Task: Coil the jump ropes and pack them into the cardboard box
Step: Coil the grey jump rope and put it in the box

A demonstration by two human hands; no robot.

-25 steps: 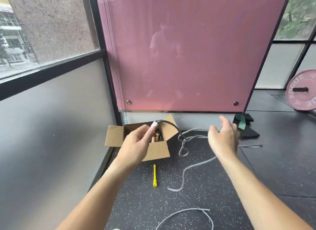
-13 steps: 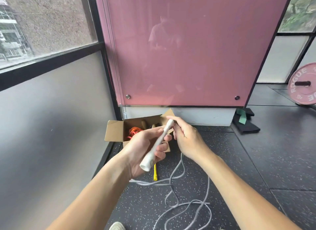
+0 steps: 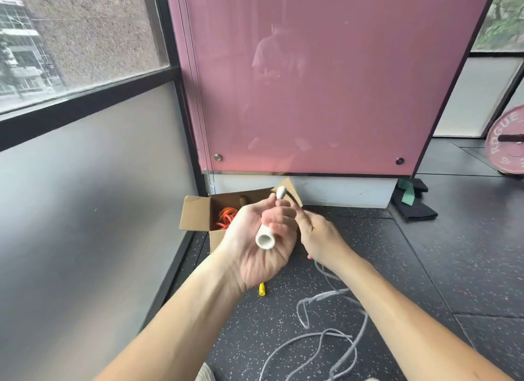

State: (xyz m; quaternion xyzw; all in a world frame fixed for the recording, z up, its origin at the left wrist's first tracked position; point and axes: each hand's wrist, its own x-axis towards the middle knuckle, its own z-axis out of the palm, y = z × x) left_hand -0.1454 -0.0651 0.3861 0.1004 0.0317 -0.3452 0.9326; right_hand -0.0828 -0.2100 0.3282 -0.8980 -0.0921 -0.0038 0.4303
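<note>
My left hand is shut around a white jump rope handle, its hollow end pointing toward me and its tip sticking up past my fingers. Just to its right, my right hand pinches the grey rope near the handle's tip. The grey rope trails down from there and lies in loose loops on the floor. Behind my hands the open cardboard box stands against the wall base, an orange rope coiled inside. A yellow handle lies on the floor under my left wrist.
A grey wall panel runs along the left, a pink glass panel rises behind the box. Black and green bands lie at the pink panel's right corner. A pink weight plate stands at the far right. The floor is black speckled rubber.
My right hand came in from the right and took the rope beside the handle. The left hand turned the handle so its hollow end faces me. More rope has gathered on the floor near me.
</note>
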